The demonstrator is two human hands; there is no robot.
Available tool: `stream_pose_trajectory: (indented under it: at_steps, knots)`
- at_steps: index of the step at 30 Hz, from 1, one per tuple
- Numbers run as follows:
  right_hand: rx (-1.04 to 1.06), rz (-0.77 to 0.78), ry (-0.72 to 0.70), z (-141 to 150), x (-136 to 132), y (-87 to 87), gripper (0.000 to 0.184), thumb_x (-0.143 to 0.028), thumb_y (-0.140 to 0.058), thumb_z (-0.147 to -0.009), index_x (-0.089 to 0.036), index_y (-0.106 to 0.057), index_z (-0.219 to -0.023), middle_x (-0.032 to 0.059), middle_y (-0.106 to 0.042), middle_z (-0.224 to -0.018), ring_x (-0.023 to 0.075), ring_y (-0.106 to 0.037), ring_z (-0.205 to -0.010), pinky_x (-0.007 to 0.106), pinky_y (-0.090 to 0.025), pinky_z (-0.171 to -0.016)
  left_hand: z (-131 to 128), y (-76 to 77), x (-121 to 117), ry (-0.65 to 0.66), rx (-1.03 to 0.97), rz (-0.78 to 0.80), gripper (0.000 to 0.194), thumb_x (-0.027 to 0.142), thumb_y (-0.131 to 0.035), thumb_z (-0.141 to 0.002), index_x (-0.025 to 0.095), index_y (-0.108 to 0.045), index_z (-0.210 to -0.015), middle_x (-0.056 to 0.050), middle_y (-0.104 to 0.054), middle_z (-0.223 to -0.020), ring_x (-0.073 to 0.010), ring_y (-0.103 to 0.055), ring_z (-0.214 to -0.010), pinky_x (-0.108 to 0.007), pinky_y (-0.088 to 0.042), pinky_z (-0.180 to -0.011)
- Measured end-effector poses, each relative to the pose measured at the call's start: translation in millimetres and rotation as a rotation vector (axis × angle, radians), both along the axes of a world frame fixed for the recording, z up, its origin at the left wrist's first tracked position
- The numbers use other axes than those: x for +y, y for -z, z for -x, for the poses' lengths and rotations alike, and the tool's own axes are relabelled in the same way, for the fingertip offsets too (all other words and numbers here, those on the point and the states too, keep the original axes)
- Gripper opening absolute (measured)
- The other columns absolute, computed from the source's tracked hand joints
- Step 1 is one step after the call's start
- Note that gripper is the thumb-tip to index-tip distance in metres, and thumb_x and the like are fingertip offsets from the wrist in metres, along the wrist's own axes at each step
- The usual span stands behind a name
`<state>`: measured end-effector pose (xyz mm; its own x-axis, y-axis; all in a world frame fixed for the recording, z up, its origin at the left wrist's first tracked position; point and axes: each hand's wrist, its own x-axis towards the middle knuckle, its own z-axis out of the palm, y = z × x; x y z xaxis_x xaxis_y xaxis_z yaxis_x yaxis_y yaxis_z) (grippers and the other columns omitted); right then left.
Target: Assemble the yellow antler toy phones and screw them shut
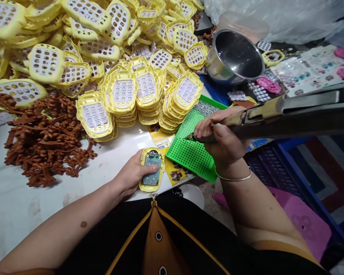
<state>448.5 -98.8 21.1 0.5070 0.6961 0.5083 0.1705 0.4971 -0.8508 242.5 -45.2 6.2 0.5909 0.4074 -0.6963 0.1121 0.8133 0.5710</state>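
Note:
My left hand [132, 172] is closed on a yellow plastic toy phone shell [147, 187] at the table's front edge, its thumb lying across a grey plate and green circuit board set inside. In my right hand [222, 133] is a long dark power screwdriver [263, 122], gripped near its front end. Its tip points left, over the perforated green tray [179, 147]. Small silver screws [205, 108] are heaped at the tray's far end. Whether a screw sits on the tip is too small to tell.
Stacks of yellow shells with white keypads [124, 93] stand behind my left hand, with a large pile of yellow shells [46, 63] beyond. Brown plastic parts [47, 141] lie at left. A metal pot [236, 57] stands at back right; a blue crate [278, 160] is at right.

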Motion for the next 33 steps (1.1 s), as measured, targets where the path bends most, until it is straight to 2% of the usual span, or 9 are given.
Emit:
stream_pose_trajectory:
  at_steps: [6,12,20,25,30,33]
  knots:
    - [0.000,0.053,-0.050,0,-2,3.6,0.015,-0.036,-0.068,-0.078,-0.026,-0.060,-0.086,-0.0064,-0.053,-0.057,0.0116,-0.053,-0.046,0.029,-0.047,-0.046,1,1.6,0,0.011,0.016,0.016,0.049,0.008,-0.081,-0.057,0.017,-0.054,-0.096,-0.004,-0.072,-0.084,-0.0172,-0.068,-0.068,-0.030,-0.057,-0.063]
    - [-0.034,0.030,-0.067,1,-3,6.3,0.017,-0.040,-0.069,-0.077,-0.027,-0.059,-0.084,-0.0056,-0.054,-0.054,0.0137,-0.053,-0.045,0.030,-0.046,-0.044,1,1.9,1,0.015,0.017,0.010,0.047,0.008,-0.081,-0.057,0.017,-0.055,-0.096,-0.004,-0.072,-0.085,-0.0167,-0.068,-0.069,-0.029,-0.057,-0.063]
    - [-0.018,0.083,-0.003,3,-7,7.8,0.015,-0.037,-0.069,-0.077,-0.027,-0.062,-0.086,-0.0048,-0.054,-0.058,0.0140,-0.056,-0.048,0.031,-0.049,-0.045,2,3.7,-2,-0.006,0.011,-0.017,0.047,0.008,-0.080,-0.057,0.017,-0.057,-0.096,-0.004,-0.071,-0.086,-0.0162,-0.067,-0.070,-0.030,-0.056,-0.067]
    - [-0.011,0.055,0.044,6,-9,8.1,0.018,-0.040,-0.070,-0.076,-0.027,-0.061,-0.084,-0.0057,-0.051,-0.057,0.0129,-0.055,-0.046,0.030,-0.049,-0.045,2,2.7,-2,-0.007,0.010,-0.019,0.047,0.007,-0.080,-0.057,0.017,-0.057,-0.097,-0.004,-0.071,-0.086,-0.0168,-0.067,-0.071,-0.031,-0.056,-0.067]
    - [-0.050,0.076,-0.008,2,-9,11.8,0.016,-0.039,-0.068,-0.079,-0.029,-0.061,-0.088,-0.0046,-0.051,-0.059,0.0141,-0.055,-0.049,0.031,-0.047,-0.046,1,1.8,-1,-0.001,0.020,-0.022,0.046,0.007,-0.079,-0.058,0.017,-0.056,-0.097,-0.004,-0.071,-0.087,-0.0163,-0.067,-0.071,-0.030,-0.056,-0.067]
    - [-0.062,0.073,-0.030,4,-12,6.7,0.014,-0.038,-0.067,-0.079,-0.030,-0.061,-0.088,-0.0037,-0.051,-0.059,0.0148,-0.055,-0.049,0.032,-0.048,-0.046,1,1.1,-2,-0.005,0.032,-0.020,0.047,0.006,-0.079,-0.057,0.016,-0.056,-0.097,-0.005,-0.071,-0.087,-0.0170,-0.067,-0.071,-0.031,-0.056,-0.067]
